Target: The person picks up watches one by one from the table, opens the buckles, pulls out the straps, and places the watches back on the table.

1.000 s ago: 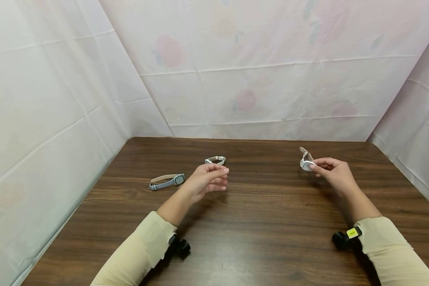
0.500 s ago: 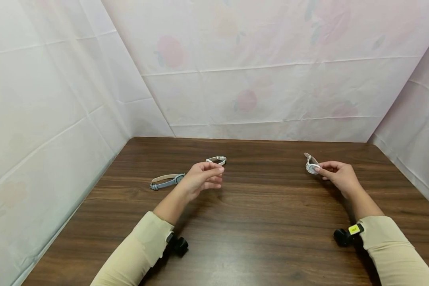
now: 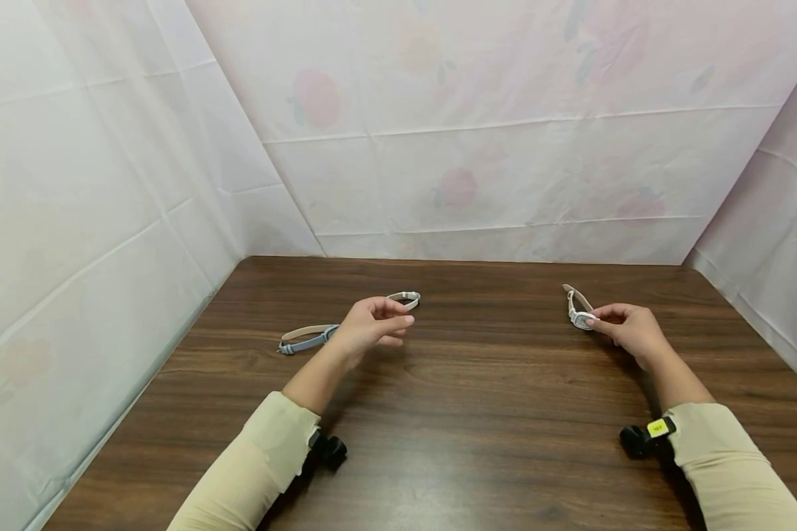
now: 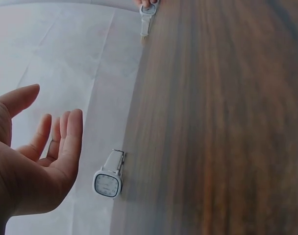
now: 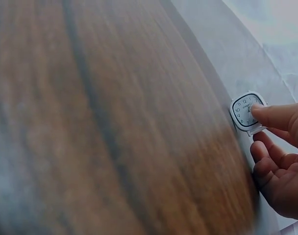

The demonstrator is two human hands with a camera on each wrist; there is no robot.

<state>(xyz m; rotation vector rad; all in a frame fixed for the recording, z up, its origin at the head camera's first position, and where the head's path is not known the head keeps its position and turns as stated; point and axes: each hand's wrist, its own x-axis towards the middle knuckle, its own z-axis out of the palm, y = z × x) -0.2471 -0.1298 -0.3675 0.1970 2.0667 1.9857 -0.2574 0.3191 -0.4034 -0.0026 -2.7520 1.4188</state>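
My right hand [image 3: 629, 338] pinches a white wristwatch [image 3: 581, 319] between thumb and fingers, at the right side of the table. In the right wrist view the thumb presses over the square-cornered dial of this watch [image 5: 244, 115]. Its strap trails away toward the back. My left hand [image 3: 365, 332] hovers over the left half with its fingers loosely bent, thumb apart, nothing held. Behind those fingers lies a second white wristwatch [image 3: 410, 296], partly hidden in the head view; its face [image 4: 107, 185] shows in the left wrist view. A blue-grey wristwatch [image 3: 304, 343] lies left of the hand, its dial mostly covered.
The dark wooden table [image 3: 478, 413] ends at the back against a pale curtain [image 3: 491, 133] with faint fruit prints. More pale cloth [image 3: 93, 243] hangs along the left, and another sheet [image 3: 777, 221] along the right. Each sleeve cuff carries a small black camera [image 3: 335, 452].
My right hand has drawn the white wristwatch slightly right and nearer to me. My left hand has shifted a little left, over the blue-grey watch's dial, and its thumb and fingers have parted.
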